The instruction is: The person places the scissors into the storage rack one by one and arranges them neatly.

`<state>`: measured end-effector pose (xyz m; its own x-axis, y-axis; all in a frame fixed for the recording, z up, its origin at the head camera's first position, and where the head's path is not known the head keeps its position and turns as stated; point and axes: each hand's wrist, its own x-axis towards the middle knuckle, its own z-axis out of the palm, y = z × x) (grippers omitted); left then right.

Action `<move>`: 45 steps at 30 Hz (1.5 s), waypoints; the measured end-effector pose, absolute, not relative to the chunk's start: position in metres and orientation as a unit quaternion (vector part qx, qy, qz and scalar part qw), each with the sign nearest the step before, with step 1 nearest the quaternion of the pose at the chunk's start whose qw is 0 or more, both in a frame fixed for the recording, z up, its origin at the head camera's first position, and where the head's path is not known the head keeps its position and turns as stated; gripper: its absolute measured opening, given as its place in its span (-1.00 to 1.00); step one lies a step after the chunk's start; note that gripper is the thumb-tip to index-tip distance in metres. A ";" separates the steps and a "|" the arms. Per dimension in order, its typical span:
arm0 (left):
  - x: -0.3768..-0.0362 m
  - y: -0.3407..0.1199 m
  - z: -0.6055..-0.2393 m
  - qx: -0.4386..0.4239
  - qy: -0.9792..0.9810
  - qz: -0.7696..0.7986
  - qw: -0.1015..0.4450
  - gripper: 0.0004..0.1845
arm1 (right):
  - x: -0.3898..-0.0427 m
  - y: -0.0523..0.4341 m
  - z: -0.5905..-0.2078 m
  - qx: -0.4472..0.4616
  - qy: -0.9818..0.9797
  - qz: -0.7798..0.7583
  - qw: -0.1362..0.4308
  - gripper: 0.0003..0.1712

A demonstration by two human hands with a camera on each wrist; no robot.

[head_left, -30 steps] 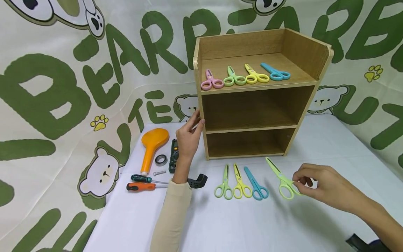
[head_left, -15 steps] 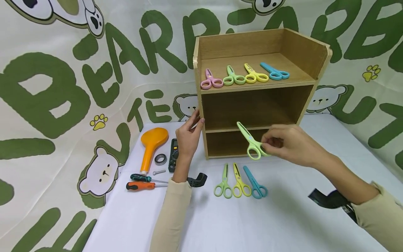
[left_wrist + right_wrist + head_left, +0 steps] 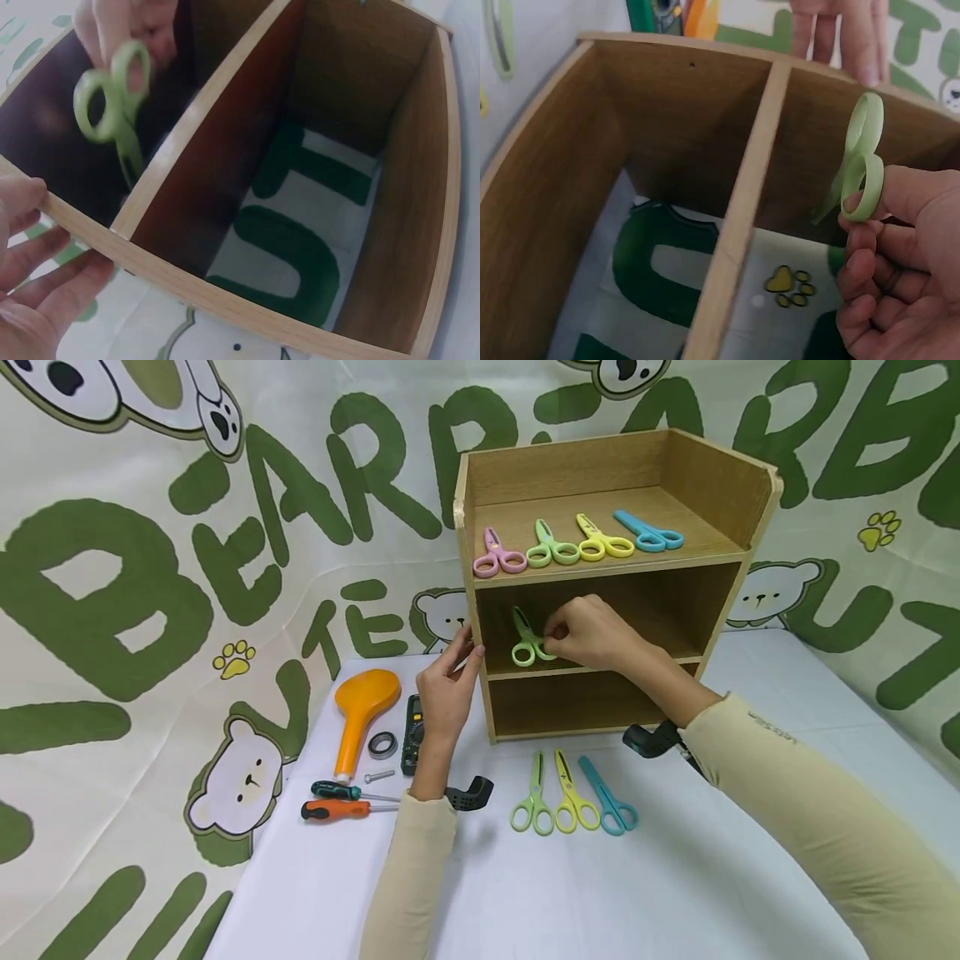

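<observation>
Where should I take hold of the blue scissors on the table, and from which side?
Take the blue scissors by the handle loops, coming from the near, right side. The loops face the table's near edge, the blades point toward the shelf, and the yellow scissors lie close on their left.

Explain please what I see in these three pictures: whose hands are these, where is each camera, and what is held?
There is no machine here: a person works with two bare hands. One camera sits on the head and looks down at the white table; one camera sits on each wrist.

In the head view, the right hand pinches light green plastic scissors at the middle opening of a three-level wooden shelf. The left hand touches the shelf's left edge.

The top level holds pink, green, yellow and blue scissors. On the table lie three more scissors, an orange paddle-shaped object, two screwdrivers and a metal ring.

The wrist views show the shelf and the held scissors close up.
</observation>
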<state>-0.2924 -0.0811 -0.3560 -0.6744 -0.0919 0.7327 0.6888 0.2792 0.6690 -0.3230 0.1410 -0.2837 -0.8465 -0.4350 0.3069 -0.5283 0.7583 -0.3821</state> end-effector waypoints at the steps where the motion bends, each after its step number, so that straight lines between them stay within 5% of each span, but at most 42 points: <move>1: -0.292 -0.081 -0.357 -0.206 -0.721 -0.564 0.346 -0.58 | -0.328 0.138 -0.285 0.248 -0.935 0.237 0.087 -0.86; 9: -0.291 -0.079 -0.360 -0.213 -0.725 -0.564 0.333 -0.57 | -0.350 0.120 -0.306 0.154 -0.956 0.248 0.010 -0.73; 16: -0.292 -0.082 -0.357 -0.208 -0.723 -0.564 0.341 -0.57 | -0.345 0.115 -0.312 0.177 -0.949 0.256 0.054 -0.75; 22: -0.292 -0.082 -0.357 -0.208 -0.722 -0.565 0.342 -0.57 | -0.309 0.137 -0.312 0.267 -0.920 0.243 0.156 -0.90; 26: -0.292 -0.082 -0.356 -0.210 -0.722 -0.561 0.345 -0.58 | -0.273 0.159 -0.325 0.309 -0.902 0.247 0.174 -0.97; 35: -0.293 -0.082 -0.355 -0.210 -0.726 -0.556 0.346 -0.58 | -0.204 0.198 -0.380 0.295 -0.920 0.218 0.141 -0.85; 45: -0.293 -0.081 -0.356 -0.212 -0.724 -0.556 0.351 -0.57 | -0.187 0.229 -0.461 0.270 -0.936 0.216 0.065 -0.89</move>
